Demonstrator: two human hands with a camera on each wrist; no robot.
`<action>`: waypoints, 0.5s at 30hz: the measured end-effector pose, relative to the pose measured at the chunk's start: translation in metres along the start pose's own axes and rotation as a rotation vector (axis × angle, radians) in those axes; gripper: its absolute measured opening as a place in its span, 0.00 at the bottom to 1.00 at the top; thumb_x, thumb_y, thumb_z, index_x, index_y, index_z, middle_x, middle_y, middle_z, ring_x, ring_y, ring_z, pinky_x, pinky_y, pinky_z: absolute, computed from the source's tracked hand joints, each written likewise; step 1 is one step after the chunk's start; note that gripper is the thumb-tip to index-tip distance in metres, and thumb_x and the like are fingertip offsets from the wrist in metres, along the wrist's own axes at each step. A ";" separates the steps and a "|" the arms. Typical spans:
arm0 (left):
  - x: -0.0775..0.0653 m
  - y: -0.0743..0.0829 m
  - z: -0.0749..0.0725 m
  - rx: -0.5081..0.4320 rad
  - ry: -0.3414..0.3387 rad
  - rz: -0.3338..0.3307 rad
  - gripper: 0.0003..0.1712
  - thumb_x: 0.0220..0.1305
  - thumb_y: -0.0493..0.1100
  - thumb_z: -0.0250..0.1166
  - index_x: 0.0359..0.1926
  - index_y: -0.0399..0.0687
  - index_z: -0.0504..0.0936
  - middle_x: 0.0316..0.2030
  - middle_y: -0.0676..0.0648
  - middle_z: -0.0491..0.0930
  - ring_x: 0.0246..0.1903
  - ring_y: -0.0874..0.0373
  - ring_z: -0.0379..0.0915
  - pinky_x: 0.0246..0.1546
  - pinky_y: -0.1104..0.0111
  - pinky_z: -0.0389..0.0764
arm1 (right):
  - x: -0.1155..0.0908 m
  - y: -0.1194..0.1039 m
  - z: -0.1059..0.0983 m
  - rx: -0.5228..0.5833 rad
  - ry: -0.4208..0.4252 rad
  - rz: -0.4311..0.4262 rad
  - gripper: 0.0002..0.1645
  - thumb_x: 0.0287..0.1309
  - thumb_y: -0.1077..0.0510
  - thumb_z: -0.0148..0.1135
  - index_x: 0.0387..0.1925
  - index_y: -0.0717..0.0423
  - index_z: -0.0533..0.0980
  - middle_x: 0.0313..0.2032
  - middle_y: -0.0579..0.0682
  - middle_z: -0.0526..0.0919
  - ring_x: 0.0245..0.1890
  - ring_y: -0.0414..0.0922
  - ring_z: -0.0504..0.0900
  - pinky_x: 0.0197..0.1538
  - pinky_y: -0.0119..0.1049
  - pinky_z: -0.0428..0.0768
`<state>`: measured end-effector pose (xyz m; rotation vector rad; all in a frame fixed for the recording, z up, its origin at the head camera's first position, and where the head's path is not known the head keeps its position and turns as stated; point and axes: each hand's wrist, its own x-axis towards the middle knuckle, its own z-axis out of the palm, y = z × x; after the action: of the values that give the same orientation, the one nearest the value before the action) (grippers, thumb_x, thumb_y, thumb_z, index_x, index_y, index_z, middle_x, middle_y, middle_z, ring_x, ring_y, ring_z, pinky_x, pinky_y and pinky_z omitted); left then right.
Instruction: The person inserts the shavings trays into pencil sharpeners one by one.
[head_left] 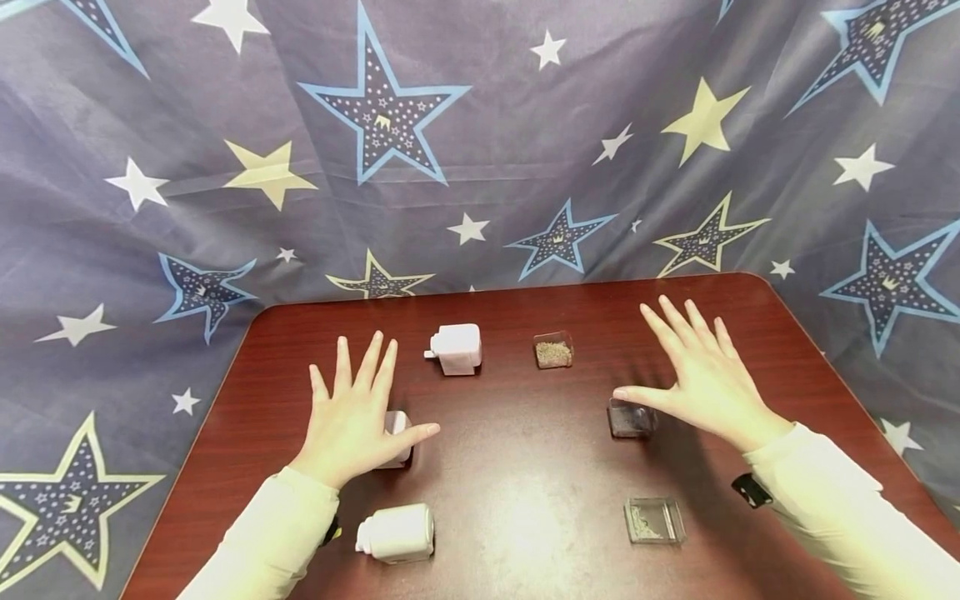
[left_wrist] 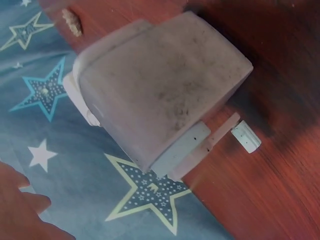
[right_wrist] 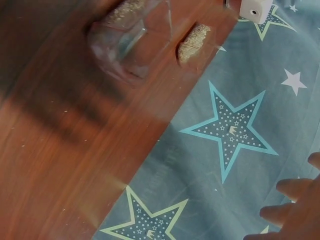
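My left hand point(head_left: 352, 425) is held palm down with fingers spread, overlapping a white sharpener-like box point(head_left: 401, 425) in the head view. The left wrist view shows such a box point(left_wrist: 165, 80) up close, smudged grey, with a crank handle point(left_wrist: 222, 132) at its side. Nothing is in the left fingers point(left_wrist: 25, 210). Over on the right, my right hand point(head_left: 705, 387) is also spread flat, its thumb overlapping a dark-looking clear drawer point(head_left: 630, 421). The right wrist view has a clear drawer point(right_wrist: 150, 40) with pale shavings, away from the right fingers point(right_wrist: 295, 205).
Another white crank box point(head_left: 457, 348) stands at the back, and a third point(head_left: 397, 533) lies at the front left. A clear drawer with brownish shavings point(head_left: 553, 354) sits back centre; one more point(head_left: 654, 521) is front right. Behind the red-brown table point(head_left: 517, 450) hangs a star-patterned cloth point(head_left: 487, 150).
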<state>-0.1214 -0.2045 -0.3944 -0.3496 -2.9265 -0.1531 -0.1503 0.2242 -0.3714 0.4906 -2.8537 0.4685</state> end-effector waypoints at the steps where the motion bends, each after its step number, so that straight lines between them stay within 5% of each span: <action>1: -0.002 0.001 -0.001 0.001 0.003 0.007 0.73 0.43 0.88 0.46 0.81 0.46 0.50 0.81 0.42 0.47 0.77 0.30 0.29 0.64 0.27 0.33 | -0.002 0.000 0.000 -0.001 -0.001 -0.002 0.69 0.41 0.19 0.59 0.78 0.54 0.58 0.78 0.63 0.55 0.77 0.67 0.48 0.73 0.63 0.38; 15: -0.024 0.015 -0.001 0.014 0.032 0.104 0.71 0.44 0.86 0.50 0.79 0.42 0.57 0.80 0.43 0.51 0.77 0.29 0.32 0.66 0.29 0.35 | -0.031 0.010 0.005 0.013 -0.003 -0.052 0.66 0.43 0.23 0.63 0.77 0.53 0.60 0.76 0.64 0.59 0.75 0.68 0.52 0.74 0.61 0.41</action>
<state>-0.0947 -0.1950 -0.3969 -0.4912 -2.8680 -0.1217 -0.1263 0.2405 -0.3866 0.5672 -2.8342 0.4780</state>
